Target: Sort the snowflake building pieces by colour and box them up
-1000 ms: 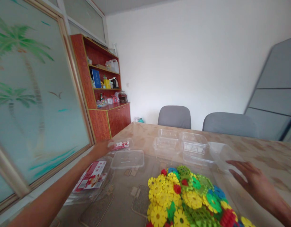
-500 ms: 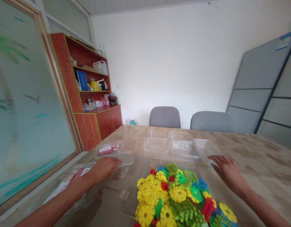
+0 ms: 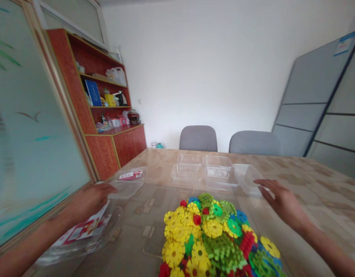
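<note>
At the left, my left hand (image 3: 93,198) has its fingers closed on the near edge of a clear plastic lid (image 3: 128,189); its thumb is hidden. Below this hand lie more clear lids with red-and-white labels (image 3: 90,227). My right hand (image 3: 284,204) is open, thumb apart from the fingers, its fingertips at the right edge of a clear plastic container (image 3: 248,177). Whether they touch it I cannot tell. Between my hands is a heap of plastic building pieces (image 3: 212,238): yellow flower discs, green lattice pieces, red and blue ones.
Several clear containers (image 3: 189,173) stand together beyond the heap. Another labelled lid (image 3: 132,174) lies at the left. Two grey chairs (image 3: 198,138) stand behind the patterned table (image 3: 304,173). A wooden cabinet (image 3: 116,150) is at the far left, grey panels (image 3: 304,88) at the right.
My left hand has moved left, and the clear lid has shifted left with it. My right hand stays near the right container, with little movement. The view has shifted slightly.
</note>
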Tool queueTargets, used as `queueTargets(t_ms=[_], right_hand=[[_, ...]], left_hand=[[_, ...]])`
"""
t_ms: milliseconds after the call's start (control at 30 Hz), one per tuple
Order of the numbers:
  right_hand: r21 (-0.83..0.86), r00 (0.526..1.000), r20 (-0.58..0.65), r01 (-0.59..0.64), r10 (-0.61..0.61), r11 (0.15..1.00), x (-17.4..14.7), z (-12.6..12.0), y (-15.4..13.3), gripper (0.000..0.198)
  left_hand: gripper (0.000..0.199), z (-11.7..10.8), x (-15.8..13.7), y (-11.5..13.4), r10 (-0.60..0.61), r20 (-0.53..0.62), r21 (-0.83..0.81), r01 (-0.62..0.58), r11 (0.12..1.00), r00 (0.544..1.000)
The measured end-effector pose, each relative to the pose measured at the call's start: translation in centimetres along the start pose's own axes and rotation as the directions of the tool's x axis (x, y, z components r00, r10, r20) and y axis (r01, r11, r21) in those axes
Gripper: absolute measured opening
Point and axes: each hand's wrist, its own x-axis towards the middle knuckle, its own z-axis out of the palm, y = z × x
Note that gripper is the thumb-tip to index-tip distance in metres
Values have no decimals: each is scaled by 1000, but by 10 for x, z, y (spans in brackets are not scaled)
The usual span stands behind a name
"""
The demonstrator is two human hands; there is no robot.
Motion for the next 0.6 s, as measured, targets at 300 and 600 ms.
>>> queueTargets(t_ms=[300,600], right_hand=[[264,950,177,-296,256,918,-45,-5,-32,43],[282,836,318,-534,448,797,-91,18,-79,57]], left_hand=[[36,10,-3,92,97,-65,-172,-107,979,993],[34,96,22,227,177,-41,-697,-155,700,983]])
